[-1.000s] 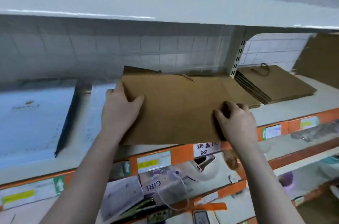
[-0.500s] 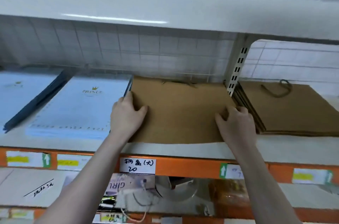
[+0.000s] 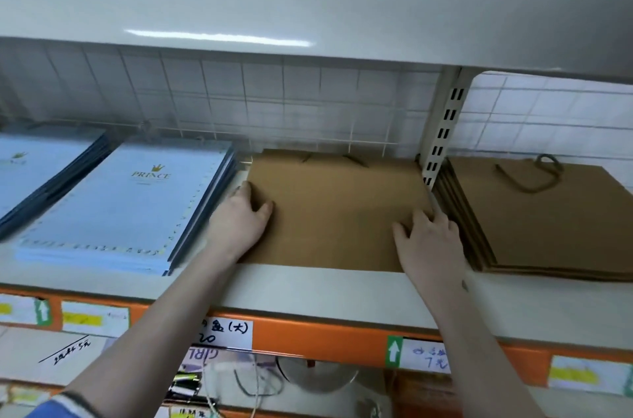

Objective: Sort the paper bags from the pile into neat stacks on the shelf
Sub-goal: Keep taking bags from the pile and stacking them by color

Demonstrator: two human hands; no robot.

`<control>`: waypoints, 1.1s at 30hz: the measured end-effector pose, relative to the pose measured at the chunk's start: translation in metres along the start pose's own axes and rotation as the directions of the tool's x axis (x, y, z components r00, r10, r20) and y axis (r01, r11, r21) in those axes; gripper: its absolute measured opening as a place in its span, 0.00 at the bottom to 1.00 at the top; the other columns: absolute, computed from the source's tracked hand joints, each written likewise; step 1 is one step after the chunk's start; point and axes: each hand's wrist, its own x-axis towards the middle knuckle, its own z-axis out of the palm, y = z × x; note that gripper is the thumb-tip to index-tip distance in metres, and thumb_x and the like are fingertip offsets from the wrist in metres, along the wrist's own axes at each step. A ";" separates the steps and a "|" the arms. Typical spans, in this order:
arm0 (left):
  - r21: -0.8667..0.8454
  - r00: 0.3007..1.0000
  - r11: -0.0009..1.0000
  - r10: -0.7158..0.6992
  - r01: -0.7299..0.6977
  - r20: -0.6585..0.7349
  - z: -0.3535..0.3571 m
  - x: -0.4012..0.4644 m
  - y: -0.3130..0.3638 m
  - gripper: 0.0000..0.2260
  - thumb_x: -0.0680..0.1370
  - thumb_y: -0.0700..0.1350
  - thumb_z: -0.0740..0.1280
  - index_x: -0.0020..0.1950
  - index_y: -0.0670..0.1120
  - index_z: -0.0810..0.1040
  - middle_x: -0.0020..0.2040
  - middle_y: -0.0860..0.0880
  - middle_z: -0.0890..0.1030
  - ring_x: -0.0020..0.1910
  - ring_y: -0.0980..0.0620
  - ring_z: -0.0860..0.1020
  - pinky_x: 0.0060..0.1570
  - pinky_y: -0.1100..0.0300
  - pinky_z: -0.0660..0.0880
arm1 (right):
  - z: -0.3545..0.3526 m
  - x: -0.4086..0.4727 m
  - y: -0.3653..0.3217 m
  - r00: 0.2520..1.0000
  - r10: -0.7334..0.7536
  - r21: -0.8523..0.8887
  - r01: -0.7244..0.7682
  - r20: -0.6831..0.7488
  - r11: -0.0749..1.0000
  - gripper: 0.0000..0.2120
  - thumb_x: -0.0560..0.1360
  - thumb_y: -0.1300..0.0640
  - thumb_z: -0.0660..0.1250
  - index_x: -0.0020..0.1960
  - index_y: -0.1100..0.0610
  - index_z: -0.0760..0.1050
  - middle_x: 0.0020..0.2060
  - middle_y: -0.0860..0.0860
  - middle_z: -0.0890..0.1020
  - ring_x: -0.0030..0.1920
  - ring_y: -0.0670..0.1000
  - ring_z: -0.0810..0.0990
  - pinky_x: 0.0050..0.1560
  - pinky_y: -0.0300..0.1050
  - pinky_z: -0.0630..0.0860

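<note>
A flat brown paper bag [image 3: 335, 212] lies on the white shelf [image 3: 308, 287], its handles toward the back wall. My left hand [image 3: 239, 222] holds the bag's left edge, thumb on top and fingers down the side. At the bag's right edge, my right hand [image 3: 428, 239] rests on top with its fingers spread flat. A stack of the same brown bags [image 3: 541, 222] sits to the right, beyond the slotted upright [image 3: 445, 130]. Two stacks of light blue "PRINCE" bags [image 3: 130, 205] lie to the left.
The upper shelf board [image 3: 308, 6] overhangs close above. A wire grid backs the shelf. An orange beam [image 3: 325, 339] with paper labels runs below the shelf edge, and the lower level holds cords and mixed goods.
The brown bag was lifted and tilted at the shelf front. It has slid in and now lies flat between the blue stack and the upright. Both hands moved in with it.
</note>
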 end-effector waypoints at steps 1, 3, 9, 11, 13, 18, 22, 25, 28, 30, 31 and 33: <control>0.005 1.000 1.000 0.003 -0.003 0.007 0.003 0.004 0.002 0.20 0.79 0.51 0.61 0.67 0.41 0.67 0.66 0.42 0.72 0.63 0.41 0.72 0.56 0.53 0.69 | 0.001 0.004 0.001 1.000 0.005 0.008 -0.005 0.009 1.000 0.21 0.80 0.47 0.54 0.66 0.59 0.68 0.61 0.60 0.72 0.60 0.57 0.70 0.59 0.47 0.67; 0.014 1.000 1.000 0.008 -0.008 0.020 0.007 0.013 0.004 0.23 0.79 0.51 0.60 0.71 0.41 0.65 0.69 0.43 0.70 0.66 0.43 0.70 0.59 0.54 0.67 | 0.003 0.011 0.002 1.000 0.017 0.029 -0.018 0.021 0.999 0.20 0.80 0.47 0.53 0.65 0.60 0.69 0.60 0.60 0.72 0.59 0.58 0.72 0.55 0.46 0.69; 0.059 0.999 0.998 -0.003 0.001 0.032 0.017 0.033 0.010 0.25 0.81 0.52 0.57 0.73 0.39 0.61 0.71 0.41 0.67 0.68 0.42 0.67 0.63 0.52 0.66 | 0.008 0.022 -0.003 1.000 0.020 0.003 -0.020 0.014 1.000 0.23 0.81 0.46 0.51 0.69 0.60 0.65 0.62 0.60 0.71 0.59 0.56 0.73 0.52 0.46 0.72; 0.076 0.999 0.997 -0.011 0.008 0.036 0.020 0.034 0.012 0.25 0.81 0.53 0.56 0.73 0.39 0.60 0.72 0.41 0.65 0.68 0.41 0.67 0.63 0.51 0.66 | 0.009 0.022 -0.002 1.000 0.016 -0.006 -0.016 0.010 1.000 0.24 0.81 0.46 0.51 0.70 0.60 0.63 0.63 0.60 0.71 0.60 0.56 0.73 0.52 0.45 0.72; 0.095 0.999 0.995 -0.018 0.015 0.035 0.022 0.034 0.014 0.26 0.81 0.53 0.55 0.73 0.39 0.58 0.73 0.41 0.63 0.69 0.41 0.66 0.64 0.50 0.65 | 0.009 0.022 -0.001 1.000 0.015 -0.020 -0.014 0.012 1.000 0.25 0.81 0.45 0.50 0.71 0.60 0.63 0.63 0.59 0.70 0.60 0.56 0.73 0.53 0.45 0.72; 0.212 0.996 0.976 0.057 -0.041 -0.073 0.016 0.024 0.014 0.26 0.80 0.55 0.56 0.73 0.41 0.61 0.75 0.41 0.58 0.72 0.42 0.61 0.67 0.50 0.61 | 0.005 0.016 0.001 0.999 -0.028 -0.121 0.023 -0.042 0.992 0.28 0.80 0.42 0.49 0.73 0.59 0.61 0.70 0.62 0.66 0.71 0.60 0.63 0.68 0.53 0.62; 0.299 0.972 0.949 0.154 -0.096 -0.177 0.007 0.005 0.002 0.27 0.79 0.56 0.58 0.74 0.42 0.62 0.75 0.42 0.60 0.74 0.44 0.57 0.70 0.51 0.57 | 0.001 0.004 -0.011 0.992 -0.108 -0.074 0.103 -0.063 0.992 0.27 0.80 0.43 0.51 0.71 0.60 0.64 0.67 0.61 0.69 0.70 0.60 0.64 0.68 0.53 0.62; 0.318 0.968 0.942 0.173 -0.108 -0.184 -0.003 -0.011 -0.012 0.28 0.79 0.56 0.58 0.75 0.43 0.60 0.76 0.42 0.58 0.76 0.45 0.53 0.72 0.52 0.53 | 0.005 -0.015 -0.028 0.985 -0.168 -0.044 0.166 -0.045 0.985 0.26 0.80 0.44 0.52 0.71 0.60 0.64 0.67 0.61 0.69 0.70 0.60 0.65 0.68 0.53 0.62; 0.305 0.958 0.945 0.189 -0.117 -0.216 -0.017 -0.026 -0.034 0.27 0.78 0.55 0.61 0.73 0.41 0.64 0.75 0.40 0.61 0.75 0.43 0.55 0.72 0.50 0.54 | 0.011 -0.036 -0.044 0.975 -0.220 -0.013 0.219 -0.040 0.976 0.26 0.80 0.45 0.53 0.70 0.61 0.65 0.67 0.62 0.70 0.70 0.60 0.64 0.69 0.54 0.62; 0.280 0.952 0.954 0.181 -0.109 -0.248 -0.030 -0.036 -0.050 0.26 0.77 0.54 0.64 0.71 0.40 0.68 0.73 0.38 0.63 0.74 0.41 0.58 0.71 0.48 0.56 | 0.014 -0.048 -0.057 0.969 -0.241 -0.007 0.241 -0.055 0.971 0.26 0.80 0.45 0.54 0.69 0.62 0.67 0.66 0.62 0.71 0.70 0.61 0.65 0.68 0.54 0.63; 0.274 0.952 0.956 0.173 -0.101 -0.252 -0.037 -0.041 -0.060 0.26 0.77 0.53 0.65 0.70 0.39 0.68 0.73 0.37 0.64 0.74 0.40 0.58 0.71 0.47 0.56 | 0.016 -0.054 -0.066 0.967 -0.248 -0.013 0.247 -0.057 0.969 0.25 0.80 0.45 0.55 0.69 0.61 0.68 0.66 0.62 0.71 0.69 0.61 0.65 0.68 0.54 0.63; 0.280 0.952 0.956 0.161 -0.085 -0.261 -0.054 -0.050 -0.083 0.27 0.77 0.52 0.65 0.70 0.38 0.68 0.72 0.36 0.64 0.74 0.39 0.59 0.72 0.47 0.56 | 0.020 -0.066 -0.090 0.959 -0.272 -0.013 0.271 -0.077 0.962 0.23 0.78 0.46 0.58 0.65 0.62 0.71 0.62 0.63 0.74 0.66 0.62 0.69 0.66 0.55 0.66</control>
